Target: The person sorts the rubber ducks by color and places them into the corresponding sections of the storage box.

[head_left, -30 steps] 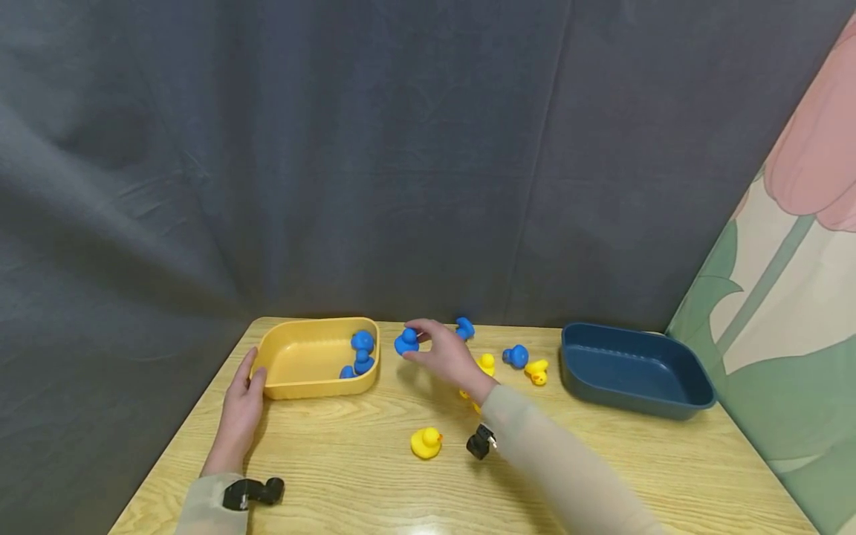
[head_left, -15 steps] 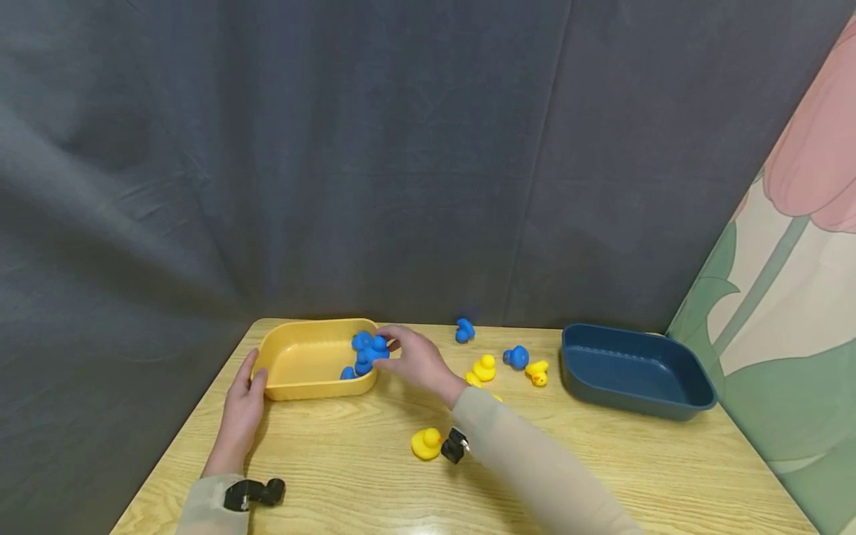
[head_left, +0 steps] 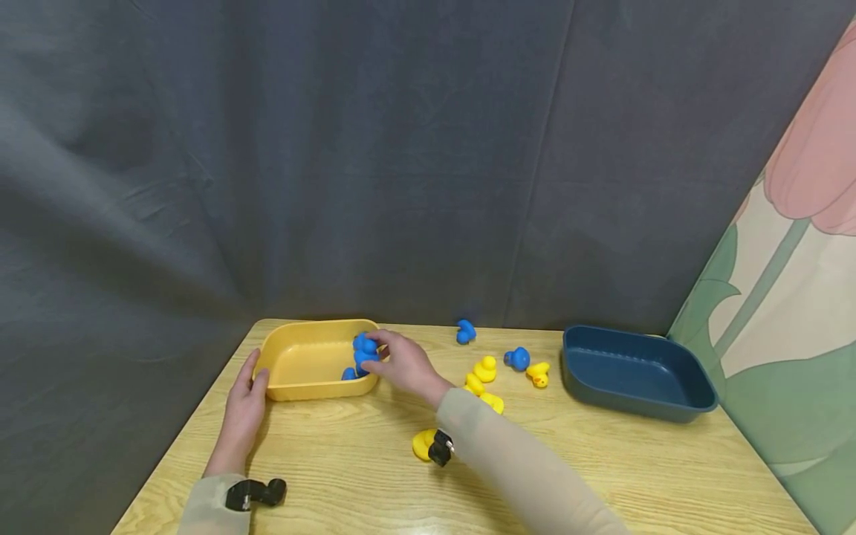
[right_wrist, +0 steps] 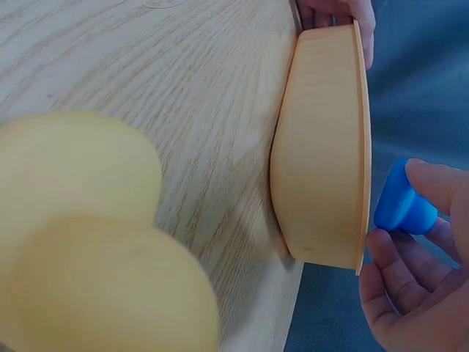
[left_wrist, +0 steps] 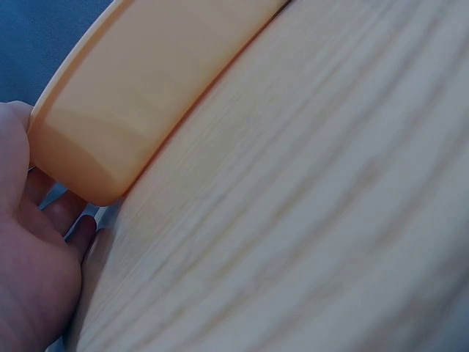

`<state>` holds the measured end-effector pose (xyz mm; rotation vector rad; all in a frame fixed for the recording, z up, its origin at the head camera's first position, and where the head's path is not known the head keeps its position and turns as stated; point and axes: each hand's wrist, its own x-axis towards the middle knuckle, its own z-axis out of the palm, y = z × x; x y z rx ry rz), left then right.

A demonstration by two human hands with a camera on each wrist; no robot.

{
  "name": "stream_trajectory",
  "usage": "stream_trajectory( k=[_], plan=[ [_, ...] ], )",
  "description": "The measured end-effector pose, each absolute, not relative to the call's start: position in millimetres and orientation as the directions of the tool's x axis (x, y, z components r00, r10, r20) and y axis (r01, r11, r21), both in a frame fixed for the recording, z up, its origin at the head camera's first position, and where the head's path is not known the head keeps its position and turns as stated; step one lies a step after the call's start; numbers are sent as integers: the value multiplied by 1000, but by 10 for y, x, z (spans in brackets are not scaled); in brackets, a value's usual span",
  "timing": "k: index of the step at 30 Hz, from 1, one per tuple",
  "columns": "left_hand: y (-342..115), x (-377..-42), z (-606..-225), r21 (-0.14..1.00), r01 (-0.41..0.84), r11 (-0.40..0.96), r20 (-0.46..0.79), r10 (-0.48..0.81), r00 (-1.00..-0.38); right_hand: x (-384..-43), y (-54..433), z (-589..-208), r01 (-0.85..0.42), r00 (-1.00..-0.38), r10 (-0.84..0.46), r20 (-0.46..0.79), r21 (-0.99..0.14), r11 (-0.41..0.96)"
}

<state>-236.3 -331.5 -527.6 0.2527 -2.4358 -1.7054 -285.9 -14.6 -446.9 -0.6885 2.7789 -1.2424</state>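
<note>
At the left of the table stands a yellow tray (head_left: pixel 314 391), with blue rubber ducks (head_left: pixel 348 374) at its right end. My left hand (head_left: pixel 244 407) holds the tray's near left corner, thumb on one side and fingers on the other; the left wrist view shows those fingers (left_wrist: pixel 62 210) partly behind the wall. Over the right end, my right hand (head_left: pixel 406 365) pinches a blue rubber duck (right_wrist: pixel 399 198) between thumb and fingers, right at the rim. In the head view this duck overlaps the ones inside.
Right of the tray lie several yellow rubber ducks (head_left: pixel 486 369) and two blue ones, one at the back (head_left: pixel 466 332). Another yellow duck (head_left: pixel 422 444) is partly hidden by the right wrist camera. A dark blue tray (head_left: pixel 638 405) stands at the right, a grey curtain (head_left: pixel 401 163) behind.
My right hand has carried the blue duck leftward from above the table to over the yellow tray's right end. The left hand has stayed at the tray's corner.
</note>
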Motion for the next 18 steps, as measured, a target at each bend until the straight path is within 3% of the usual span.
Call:
stream_trajectory(
  k=[18],
  plan=[
    [-3328, -2365, -5265, 939, -54, 340, 25, -222, -975, -2838, -69, -4455, -396, -899, -395, 190, -741, 542]
  ],
)
